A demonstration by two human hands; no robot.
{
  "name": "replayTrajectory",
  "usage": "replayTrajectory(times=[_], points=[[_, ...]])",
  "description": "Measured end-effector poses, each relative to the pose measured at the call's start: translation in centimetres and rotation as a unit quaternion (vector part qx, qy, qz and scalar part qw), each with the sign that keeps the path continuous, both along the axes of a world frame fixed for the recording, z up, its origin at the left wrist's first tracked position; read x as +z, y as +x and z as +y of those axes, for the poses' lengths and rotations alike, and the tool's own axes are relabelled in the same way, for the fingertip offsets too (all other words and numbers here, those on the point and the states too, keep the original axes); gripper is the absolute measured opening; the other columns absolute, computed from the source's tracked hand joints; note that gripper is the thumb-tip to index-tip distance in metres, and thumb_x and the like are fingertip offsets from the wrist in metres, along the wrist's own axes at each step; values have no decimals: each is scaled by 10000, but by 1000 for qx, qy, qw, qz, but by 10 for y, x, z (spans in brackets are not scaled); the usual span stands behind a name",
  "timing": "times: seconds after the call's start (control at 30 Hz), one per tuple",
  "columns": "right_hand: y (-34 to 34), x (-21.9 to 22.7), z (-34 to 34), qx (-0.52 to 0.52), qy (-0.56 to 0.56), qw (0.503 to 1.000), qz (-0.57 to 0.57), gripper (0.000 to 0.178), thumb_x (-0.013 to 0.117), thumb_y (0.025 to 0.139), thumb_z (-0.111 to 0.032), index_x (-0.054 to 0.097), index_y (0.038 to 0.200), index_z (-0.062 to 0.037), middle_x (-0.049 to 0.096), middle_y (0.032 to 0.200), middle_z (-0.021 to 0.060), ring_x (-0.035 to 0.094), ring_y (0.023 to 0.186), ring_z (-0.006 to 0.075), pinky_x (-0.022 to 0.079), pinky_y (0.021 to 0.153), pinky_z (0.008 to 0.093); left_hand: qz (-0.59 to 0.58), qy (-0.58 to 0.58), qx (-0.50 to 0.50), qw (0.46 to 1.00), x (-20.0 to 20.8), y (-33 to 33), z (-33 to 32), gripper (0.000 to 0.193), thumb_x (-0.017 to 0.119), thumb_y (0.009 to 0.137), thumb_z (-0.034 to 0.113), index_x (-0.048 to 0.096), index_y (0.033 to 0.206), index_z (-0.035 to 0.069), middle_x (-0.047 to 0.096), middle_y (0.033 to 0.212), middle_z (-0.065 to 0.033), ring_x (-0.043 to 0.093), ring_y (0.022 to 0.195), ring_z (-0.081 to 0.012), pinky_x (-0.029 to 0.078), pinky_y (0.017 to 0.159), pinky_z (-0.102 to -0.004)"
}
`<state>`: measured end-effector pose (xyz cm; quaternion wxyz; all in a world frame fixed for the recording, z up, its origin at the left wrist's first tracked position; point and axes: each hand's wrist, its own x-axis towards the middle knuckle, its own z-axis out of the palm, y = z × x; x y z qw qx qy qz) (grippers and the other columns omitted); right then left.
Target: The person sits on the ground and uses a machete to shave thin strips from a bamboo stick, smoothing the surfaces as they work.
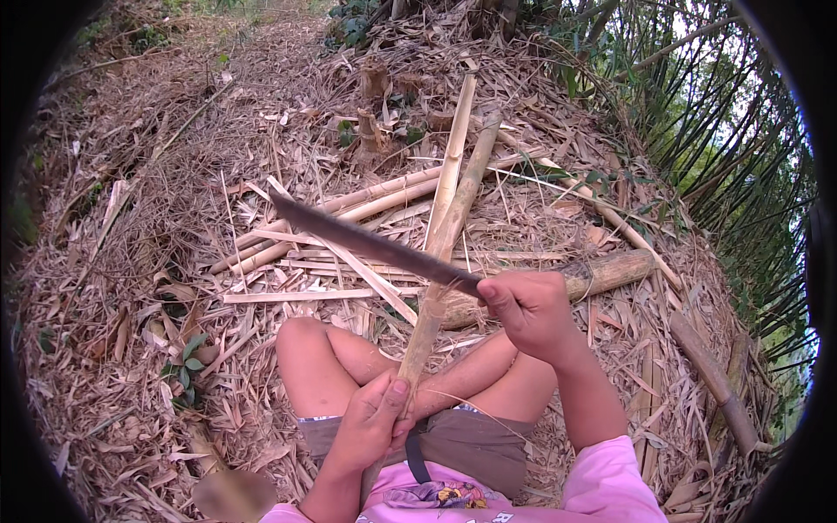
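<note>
My right hand point(527, 315) is closed round the handle of a machete point(353, 237), whose long dark blade points to the far left. The blade lies across a bamboo pole point(422, 336), and whether it is cutting into it or only over it I cannot tell. My left hand point(373, 420) grips the pole's near end, close to my lap. Beyond the blade the pole parts into two lengths, a pale split strip point(452, 161) on the left and a rounder piece point(475, 170) on the right.
Several split bamboo strips point(301, 297) lie in front of my crossed legs. A thick bamboo log point(610, 272) rests on the ground to the right, with another pole point(715, 383) farther right. Cut stumps point(373, 131) stand ahead among dry leaves. Bamboo stems point(715, 131) rise at right.
</note>
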<state>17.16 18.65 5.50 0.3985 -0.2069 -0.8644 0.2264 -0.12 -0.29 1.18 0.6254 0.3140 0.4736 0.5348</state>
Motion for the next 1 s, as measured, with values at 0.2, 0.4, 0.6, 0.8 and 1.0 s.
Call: replayTrajectory(times=[0.2, 0.4, 0.6, 0.8, 1.0], points=[[12, -2, -19, -64, 32, 996, 51, 411, 558, 1007, -295, 647, 734, -1, 575, 592, 69, 575, 510, 190, 431, 481, 309, -16, -27, -10, 999, -1, -1, 2, 381, 423, 1059, 408, 475, 871, 81, 415, 576, 20, 348, 405, -48, 278, 367, -202], [24, -10, -28, -9, 41, 997, 61, 287, 625, 971, -230, 658, 797, -4, 589, 643, 91, 581, 541, 233, 442, 488, 336, -56, -7, -30, 998, -7, -3, 2, 402, 421, 1055, 425, 465, 856, 78, 400, 566, 13, 336, 389, -55, 268, 350, -213], [12, -32, -19, -58, 49, 997, 19, 491, 506, 1026, -384, 655, 759, -1, 538, 576, 71, 548, 496, 198, 419, 471, 320, -108, -18, -41, 993, -11, -4, 4, 425, 402, 1057, 426, 470, 843, 65, 380, 547, 8, 315, 364, -66, 252, 331, -229], [14, -28, -25, -27, 2, 1000, 16, 455, 577, 988, -407, 666, 775, -16, 542, 587, 81, 543, 489, 198, 406, 467, 324, -144, -7, -66, 987, -13, -5, 1, 398, 394, 1063, 407, 470, 875, 64, 380, 547, 2, 316, 360, -67, 250, 330, -227], [32, -10, -4, 64, -141, 984, -93, 336, 651, 956, -308, 675, 820, -3, 502, 551, 66, 472, 478, 160, 387, 467, 308, -162, -7, -79, 984, -9, 1, 2, 383, 410, 1063, 398, 472, 896, 58, 376, 548, 5, 317, 366, -60, 250, 336, -219]])
